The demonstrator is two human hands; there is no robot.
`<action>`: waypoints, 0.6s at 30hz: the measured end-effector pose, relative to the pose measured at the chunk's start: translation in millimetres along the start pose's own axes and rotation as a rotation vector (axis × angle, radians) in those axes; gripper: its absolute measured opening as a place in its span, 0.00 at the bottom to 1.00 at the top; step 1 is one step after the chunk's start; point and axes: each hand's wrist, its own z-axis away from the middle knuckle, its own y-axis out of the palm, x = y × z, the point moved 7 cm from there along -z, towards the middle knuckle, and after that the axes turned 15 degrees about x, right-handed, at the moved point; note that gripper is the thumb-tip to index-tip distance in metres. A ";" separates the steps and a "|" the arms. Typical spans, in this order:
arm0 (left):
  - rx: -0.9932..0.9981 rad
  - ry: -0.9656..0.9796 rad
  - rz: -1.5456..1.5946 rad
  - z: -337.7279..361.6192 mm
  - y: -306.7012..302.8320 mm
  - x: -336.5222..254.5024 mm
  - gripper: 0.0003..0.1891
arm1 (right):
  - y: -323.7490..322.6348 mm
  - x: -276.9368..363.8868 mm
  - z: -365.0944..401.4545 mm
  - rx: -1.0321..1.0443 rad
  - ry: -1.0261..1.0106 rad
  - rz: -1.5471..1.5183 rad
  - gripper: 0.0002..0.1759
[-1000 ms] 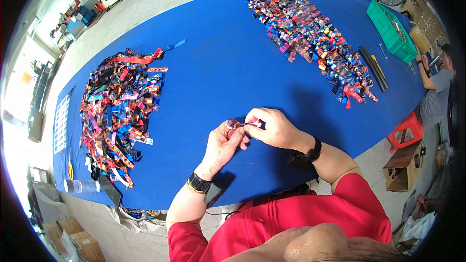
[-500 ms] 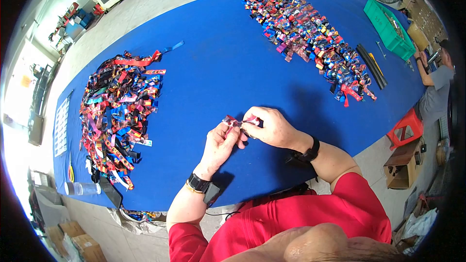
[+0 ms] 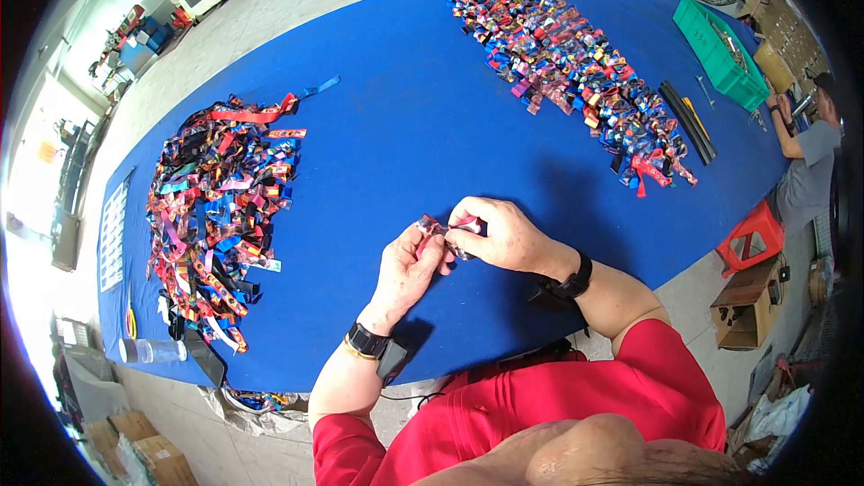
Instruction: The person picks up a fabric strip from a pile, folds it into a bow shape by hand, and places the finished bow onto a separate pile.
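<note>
Both hands meet above the near middle of the blue table (image 3: 378, 153). My left hand (image 3: 409, 268) pinches one end of a small patterned ribbon strap (image 3: 430, 226). My right hand (image 3: 506, 234) has its fingers closed on the other part of the same strap, just to the right. The fingers hide much of the strap. A large heap of coloured straps (image 3: 225, 207) lies on the left of the table. A long pile of short, folded-looking straps (image 3: 567, 54) runs across the far right.
A green crate (image 3: 720, 52) stands at the right edge, near dark strips (image 3: 688, 123) and a co-worker (image 3: 814, 153). A clear bottle (image 3: 153, 351), a phone (image 3: 206, 358) and a white sheet (image 3: 114, 236) lie at the left. A red stool (image 3: 754, 238) stands beside the table.
The strap between my hands has turned slightly, and my fingers have shifted a little around it. The piles look the same.
</note>
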 end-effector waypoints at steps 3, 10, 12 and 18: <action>0.002 0.003 0.001 -0.2 -0.3 3.1 0.07 | -1.0 1.1 0.1 0.000 0.009 0.018 0.09; -0.014 -0.011 -0.001 0.2 2.0 2.8 0.06 | -2.1 -0.5 0.3 0.004 0.023 0.062 0.09; -0.012 -0.009 -0.030 -0.1 1.7 2.6 0.06 | -2.2 0.1 0.4 0.010 0.020 0.082 0.09; -0.013 -0.041 -0.105 0.8 0.3 8.5 0.06 | -2.3 2.1 0.8 0.035 0.074 0.125 0.08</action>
